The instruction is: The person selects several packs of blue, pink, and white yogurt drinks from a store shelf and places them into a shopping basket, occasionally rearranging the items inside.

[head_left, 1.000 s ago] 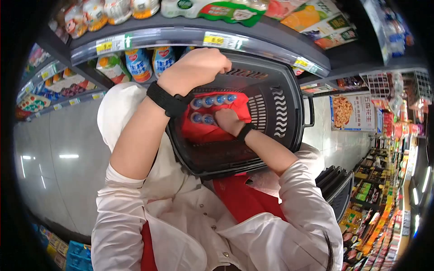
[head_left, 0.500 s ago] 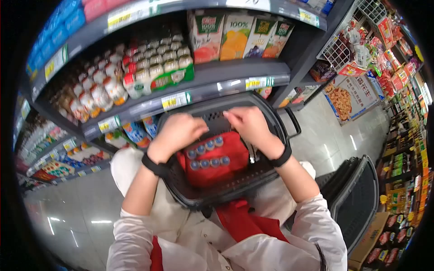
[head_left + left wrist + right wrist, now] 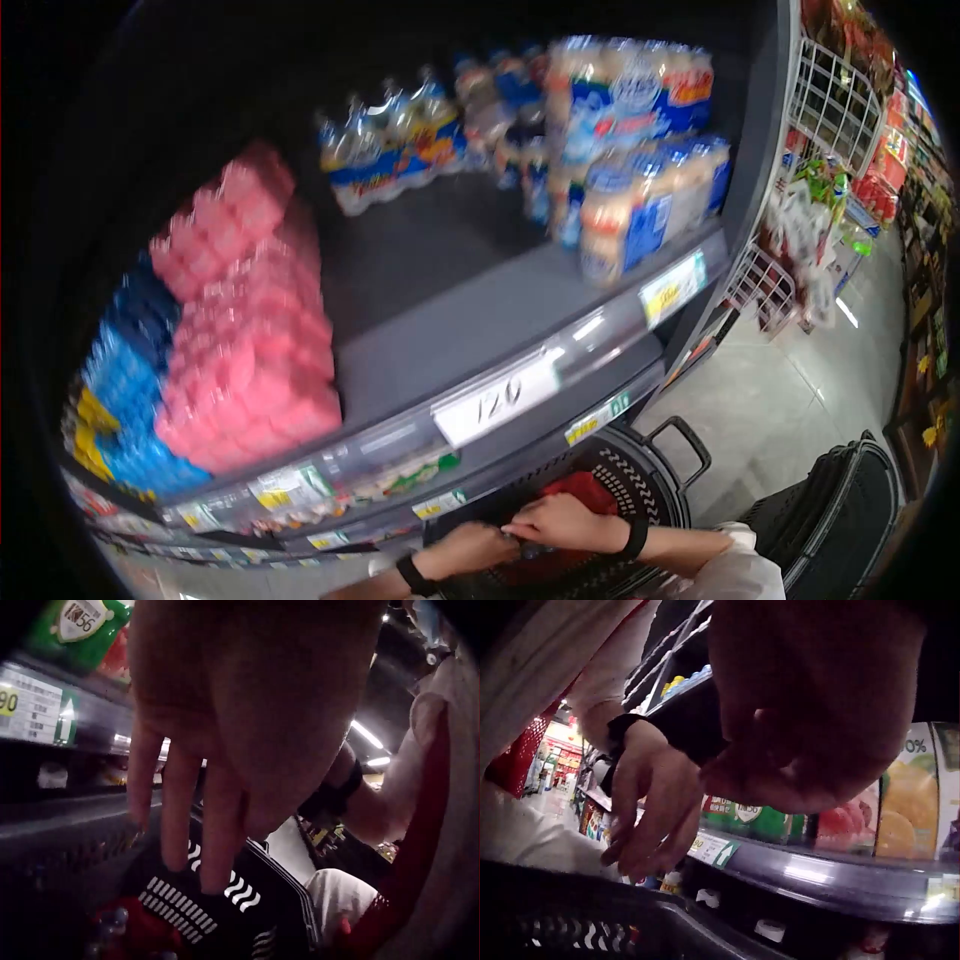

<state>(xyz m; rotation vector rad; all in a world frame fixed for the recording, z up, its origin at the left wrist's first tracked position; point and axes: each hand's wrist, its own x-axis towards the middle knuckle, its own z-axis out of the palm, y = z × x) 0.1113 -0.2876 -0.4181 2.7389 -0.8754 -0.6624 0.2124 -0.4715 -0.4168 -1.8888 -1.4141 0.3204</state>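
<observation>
In the head view my left hand [image 3: 468, 548] and right hand [image 3: 568, 522] hover over the black shopping basket [image 3: 655, 470], their fingertips close together. My left hand's fingers [image 3: 219, 847] hang loosely extended with nothing in them, as the left wrist view shows. My right hand [image 3: 817, 727] is dark in its wrist view, fingers loosely bent, and no held thing shows. Below the hands, a red cloth-like lining or bag [image 3: 590, 490] lies in the basket, partly hidden by the right hand. Several small rounded bottle tops [image 3: 112, 922] show dimly there in the left wrist view.
A dark shelf [image 3: 440, 260] stands ahead, holding pink wrapped packs [image 3: 250, 340] at left and bottle multipacks [image 3: 640, 150] at right. Its front edge carries price tags [image 3: 497, 400]. Stacked black baskets [image 3: 840, 520] stand right; wire racks [image 3: 835, 110] hang beyond the shelf.
The head view has tilted up from the basket to a higher shelf. My right hand left the bottles in the basket and rose; both hands have since come close together above it.
</observation>
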